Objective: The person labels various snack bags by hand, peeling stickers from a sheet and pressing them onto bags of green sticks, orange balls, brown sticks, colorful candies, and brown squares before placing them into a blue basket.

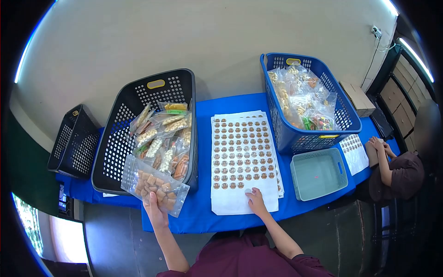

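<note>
My left hand (156, 211) grips the lower edge of a clear plastic bag (156, 185) of brown, pillow-shaped snack pieces, in front of the black basket (110, 157). My right hand (256, 201) is over the lower part of a white sheet of round brown stickers (244, 152). A pale round sticker (248, 190) shows at its pinched fingertips, just beyond the end of the lowest row. Other filled snack bags (161, 138) lie inside the black basket.
On the blue-covered table (203, 212) stand a blue basket (318, 136) of bagged snacks and a pale green tray (318, 194). A smaller black basket (69, 143) is far left. Another sticker sheet (354, 164) and a seated person (401, 175) are on the right.
</note>
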